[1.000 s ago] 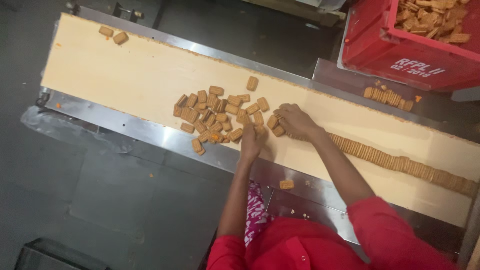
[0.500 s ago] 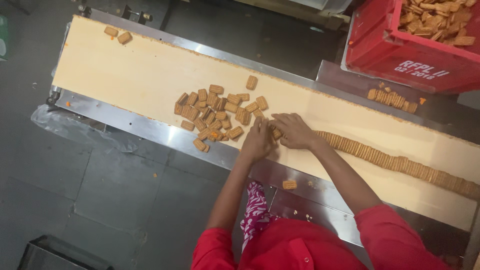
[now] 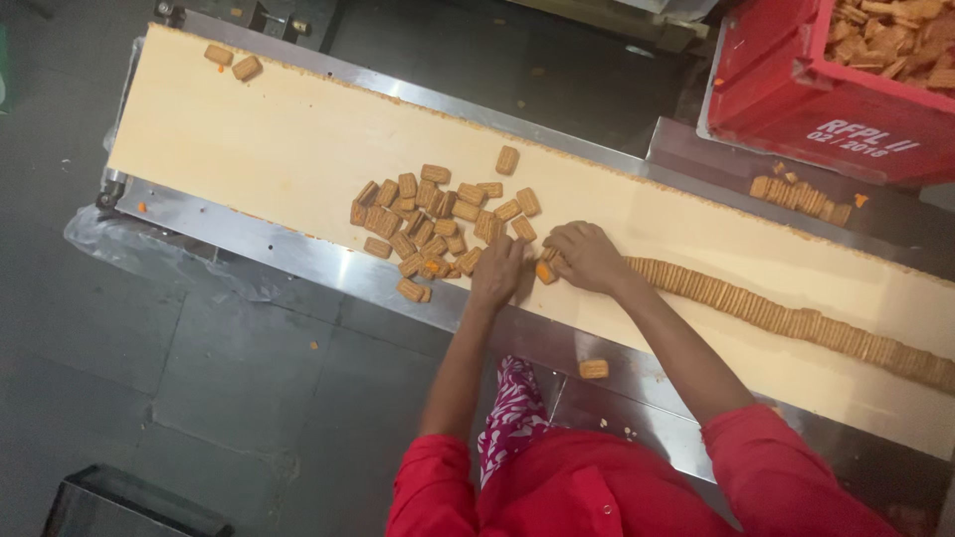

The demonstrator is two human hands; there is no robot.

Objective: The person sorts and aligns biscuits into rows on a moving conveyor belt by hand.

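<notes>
Cream conveyor belt [image 3: 298,129] runs left-far to right-near. Red crate [image 3: 796,89] of biscuits far right. Standing biscuit row [image 3: 786,318] stretches right along belt. Loose biscuit pile [image 3: 438,224] mid-belt, left of hands. Left hand [image 3: 500,270] flat, fingers spread on pile edge. Right hand [image 3: 589,257] cupped over row's end, gripping few biscuits. Best: keep biscuits upright, press gently, avoid crumbling.

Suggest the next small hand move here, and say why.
Probably the left hand should sweep a few loose biscuits rightward to the right hand, standing them against the stacked biscuit row. Both hands meet at the row's open end, and the scattered pile lies just left of them on the belt.
</notes>
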